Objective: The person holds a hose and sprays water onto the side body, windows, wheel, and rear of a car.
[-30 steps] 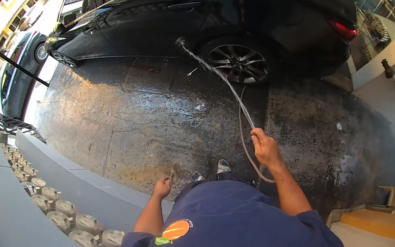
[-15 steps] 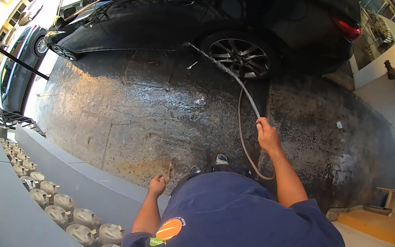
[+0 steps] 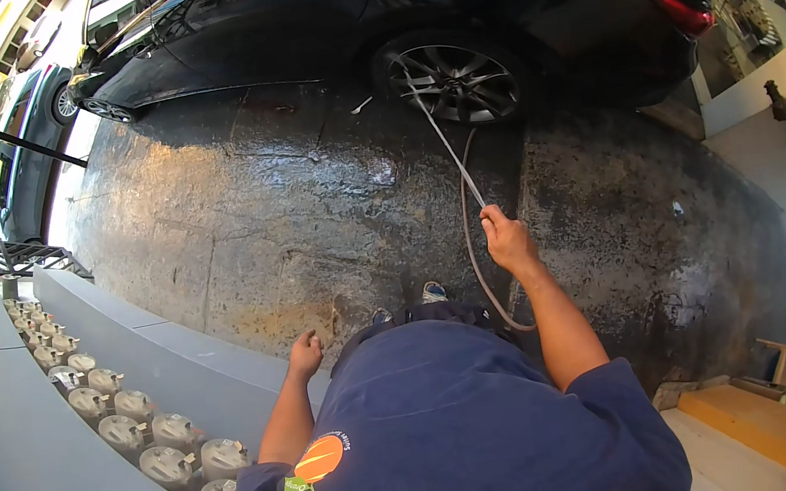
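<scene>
My right hand (image 3: 511, 243) is closed around the end of a hose (image 3: 468, 220). From it a thin stream of water (image 3: 447, 145) shoots up to the rear wheel (image 3: 457, 84) of a black car (image 3: 283, 35). The hose hangs in a loop beside my right forearm, and its far part runs toward the wheel. My left hand (image 3: 305, 355) hangs at my left side near the grey ledge, fingers loosely bent and slightly apart, with nothing in it.
The concrete floor (image 3: 240, 227) is wet and shiny, with a small pale scrap (image 3: 361, 105) near the car. Along my left runs a grey ledge (image 3: 164, 328) beside several round metal-and-glass meters (image 3: 165, 465). A wooden piece (image 3: 754, 421) lies at lower right. Another car (image 3: 39, 159) stands at far left.
My right hand has moved slightly up and left. The water has shifted from low beside the wheel onto the wheel itself. My left hand's fingers have loosened a little.
</scene>
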`<action>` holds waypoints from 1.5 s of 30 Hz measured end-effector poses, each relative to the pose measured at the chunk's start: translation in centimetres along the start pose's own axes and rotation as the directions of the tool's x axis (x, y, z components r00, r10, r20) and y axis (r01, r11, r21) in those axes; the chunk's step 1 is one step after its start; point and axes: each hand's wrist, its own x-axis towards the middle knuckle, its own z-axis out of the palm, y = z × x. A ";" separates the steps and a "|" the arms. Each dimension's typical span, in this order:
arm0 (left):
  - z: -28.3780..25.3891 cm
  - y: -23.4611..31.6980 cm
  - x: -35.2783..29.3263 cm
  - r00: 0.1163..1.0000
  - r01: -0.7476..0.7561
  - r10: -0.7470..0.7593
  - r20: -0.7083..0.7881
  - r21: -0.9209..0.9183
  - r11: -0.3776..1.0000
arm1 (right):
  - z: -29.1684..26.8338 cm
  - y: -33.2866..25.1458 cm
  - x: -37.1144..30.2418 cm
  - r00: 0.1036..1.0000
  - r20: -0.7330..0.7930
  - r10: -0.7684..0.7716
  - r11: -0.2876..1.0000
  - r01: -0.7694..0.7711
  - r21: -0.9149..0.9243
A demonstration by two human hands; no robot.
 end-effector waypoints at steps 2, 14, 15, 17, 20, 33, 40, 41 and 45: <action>0.2 1.1 -0.6 1.000 0.027 -0.027 0.009 -0.017 0.999 | -0.3 -0.3 0.3 0.999 0.028 0.019 1.000 -0.019 -0.005; 0.6 1.6 -3.6 0.993 0.116 -0.115 0.035 -0.037 0.993 | 2.4 5.7 2.0 0.990 0.088 0.113 0.993 -0.110 -0.029; 0.4 1.4 -3.7 0.990 0.139 -0.138 0.025 -0.037 0.990 | 2.4 6.2 1.9 0.989 0.085 0.122 0.992 -0.120 -0.028; -0.1 1.3 -3.5 0.989 0.144 -0.143 0.024 -0.029 0.989 | 2.4 7.1 1.6 0.982 0.070 0.178 0.984 -0.176 -0.024; -0.8 1.8 -2.9 0.991 0.132 -0.132 0.028 -0.009 0.991 | 2.4 9.1 1.0 0.968 0.011 0.252 0.968 -0.252 -0.018; -4.5 1.6 2.2 0.996 0.017 -0.017 0.090 -0.003 1.000 | 2.8 2.7 -1.4 0.966 0.060 0.251 0.968 -0.249 -0.040; -5.9 0.1 4.0 0.990 0.024 -0.024 0.141 0.005 1.000 | 2.0 -0.2 -1.1 0.978 -0.145 0.148 0.989 -0.142 0.050; -6.0 0.0 4.1 0.989 0.027 -0.029 0.142 0.014 1.000 | 1.7 -0.1 -1.3 0.977 -0.148 0.151 0.988 -0.145 0.046; -6.5 -0.2 5.0 0.988 0.019 -0.022 0.155 0.019 1.000 | 1.5 0.9 -2.4 0.920 -0.322 0.224 0.974 -0.201 0.105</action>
